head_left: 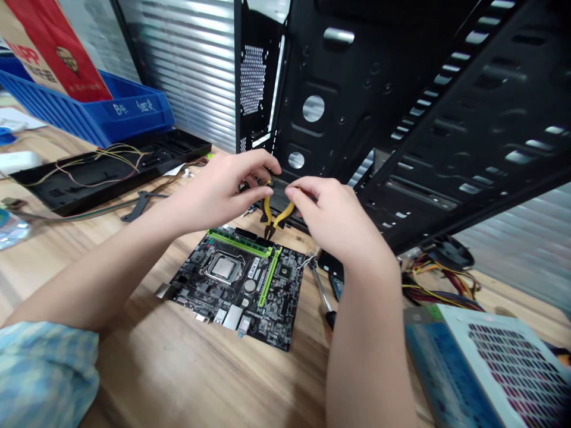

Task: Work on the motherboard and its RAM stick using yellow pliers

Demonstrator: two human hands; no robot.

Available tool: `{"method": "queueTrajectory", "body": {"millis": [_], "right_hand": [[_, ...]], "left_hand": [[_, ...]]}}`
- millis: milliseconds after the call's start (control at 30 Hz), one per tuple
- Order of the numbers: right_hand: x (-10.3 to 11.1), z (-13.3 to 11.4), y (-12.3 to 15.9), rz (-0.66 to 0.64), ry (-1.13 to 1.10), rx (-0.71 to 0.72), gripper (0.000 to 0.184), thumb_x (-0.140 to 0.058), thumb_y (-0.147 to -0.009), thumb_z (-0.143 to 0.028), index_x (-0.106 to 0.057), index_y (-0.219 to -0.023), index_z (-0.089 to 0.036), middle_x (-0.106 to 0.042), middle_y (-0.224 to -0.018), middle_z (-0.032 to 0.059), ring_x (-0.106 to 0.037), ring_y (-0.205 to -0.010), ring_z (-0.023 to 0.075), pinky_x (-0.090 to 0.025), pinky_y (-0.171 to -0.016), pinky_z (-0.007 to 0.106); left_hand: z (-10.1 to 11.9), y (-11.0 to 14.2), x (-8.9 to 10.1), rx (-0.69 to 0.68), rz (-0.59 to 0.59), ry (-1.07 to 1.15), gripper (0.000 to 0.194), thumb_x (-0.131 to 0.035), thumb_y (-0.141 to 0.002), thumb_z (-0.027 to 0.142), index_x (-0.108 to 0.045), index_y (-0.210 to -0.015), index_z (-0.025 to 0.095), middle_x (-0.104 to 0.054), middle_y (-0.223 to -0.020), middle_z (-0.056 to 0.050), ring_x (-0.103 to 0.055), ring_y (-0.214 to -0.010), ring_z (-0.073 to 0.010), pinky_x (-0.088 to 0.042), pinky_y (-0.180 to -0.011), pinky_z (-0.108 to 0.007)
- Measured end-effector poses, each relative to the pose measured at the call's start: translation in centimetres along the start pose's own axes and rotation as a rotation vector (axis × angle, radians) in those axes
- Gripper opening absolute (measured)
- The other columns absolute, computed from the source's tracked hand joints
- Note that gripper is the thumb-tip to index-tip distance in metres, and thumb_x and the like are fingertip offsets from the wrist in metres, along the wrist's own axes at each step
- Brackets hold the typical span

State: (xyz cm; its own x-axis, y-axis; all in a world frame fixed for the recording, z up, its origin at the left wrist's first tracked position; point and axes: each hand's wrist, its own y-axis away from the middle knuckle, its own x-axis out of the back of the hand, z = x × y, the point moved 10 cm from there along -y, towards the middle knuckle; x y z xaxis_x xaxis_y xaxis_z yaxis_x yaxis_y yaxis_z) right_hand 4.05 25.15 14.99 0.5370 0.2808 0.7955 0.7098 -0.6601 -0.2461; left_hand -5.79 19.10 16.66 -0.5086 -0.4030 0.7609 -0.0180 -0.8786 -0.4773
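My left hand [232,181] and my right hand [328,211] meet above a black motherboard [243,285] lying flat on the wooden table [178,368]. Between them hang small yellow-handled pliers [274,217], jaws pointing down toward the board's green memory stick [241,242]. The left fingers pinch one yellow handle near its top, the right fingers pinch the other. Both hands are closed on the handles. Right behind the hands stands an open black computer case [401,107].
A screwdriver [323,294] lies right of the board. A power supply [491,368] with coloured cables [439,279] sits at the lower right. At the back left are a black panel with thin wires [102,166] and a blue bin [102,110].
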Motion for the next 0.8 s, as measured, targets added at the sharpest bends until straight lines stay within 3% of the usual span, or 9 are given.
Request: {"method": "queueTrajectory", "body": {"millis": [233, 800], "right_hand": [[0.42, -0.28, -0.01, 0.024, 0.038, -0.009, 0.025, -0.047, -0.092, -0.024, -0.071, -0.089, -0.017, -0.066, -0.075, 0.0056, -0.057, -0.072, 0.0161, -0.038, -0.068, 0.027], [0.65, 0.35, 0.18, 0.025, 0.023, 0.009, 0.026, -0.047, -0.093, -0.027, -0.070, -0.084, -0.017, -0.065, -0.072, 0.0055, -0.058, -0.070, 0.0161, -0.039, -0.066, 0.028]], "left_hand": [[0.29, 0.08, 0.02, 0.006, 0.025, -0.017, 0.028, -0.056, -0.085, 0.031, -0.061, -0.112, 0.021, -0.069, -0.100, -0.005, -0.066, -0.089, -0.0183, -0.051, -0.081, -0.030], [-0.63, 0.09, 0.25, 0.047, 0.010, -0.052, 0.027, -0.055, -0.084, 0.033, -0.066, -0.106, 0.022, -0.071, -0.096, -0.003, -0.065, -0.087, -0.0189, -0.048, -0.082, -0.032]]}}
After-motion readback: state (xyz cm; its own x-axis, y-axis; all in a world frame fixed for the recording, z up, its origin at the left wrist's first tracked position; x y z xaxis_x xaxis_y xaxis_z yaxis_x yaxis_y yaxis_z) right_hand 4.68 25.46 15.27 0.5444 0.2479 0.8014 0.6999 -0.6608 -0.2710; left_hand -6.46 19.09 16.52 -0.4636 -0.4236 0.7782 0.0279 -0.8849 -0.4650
